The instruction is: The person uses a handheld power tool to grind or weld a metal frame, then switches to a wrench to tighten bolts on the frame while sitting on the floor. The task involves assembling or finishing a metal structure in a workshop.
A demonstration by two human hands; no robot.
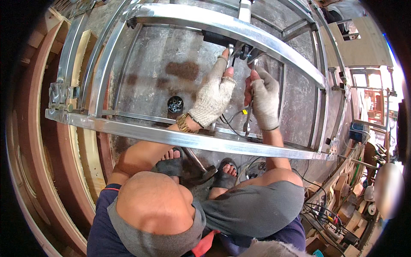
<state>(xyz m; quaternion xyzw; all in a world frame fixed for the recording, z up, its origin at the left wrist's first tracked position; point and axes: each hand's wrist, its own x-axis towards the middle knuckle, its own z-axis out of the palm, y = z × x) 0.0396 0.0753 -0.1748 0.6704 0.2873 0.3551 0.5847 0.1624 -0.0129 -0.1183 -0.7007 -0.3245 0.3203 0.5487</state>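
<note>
Both my hands wear pale knitted fingerless gloves and reach between the bars of a shiny metal frame (205,140). My left hand (214,96) is closed on a metal wrench (231,50), whose end meets a black bracket (243,51) under the far rail. Closed around a second, longer wrench (250,109), my right hand (265,98) is just right of the bracket. That wrench's lower end hangs down beside the palm. The bracket's fastener is too small to make out. A small black round dish (175,104) with little parts in it lies on the floor left of my left hand.
A hammer (201,168) lies between my sandaled feet, near the front rail. Long wooden boards (51,128) stand along the left. Cables (319,210) and a cluttered bench of tools and wood pieces (355,188) are at the right. A thin black cable (231,126) runs under my hands.
</note>
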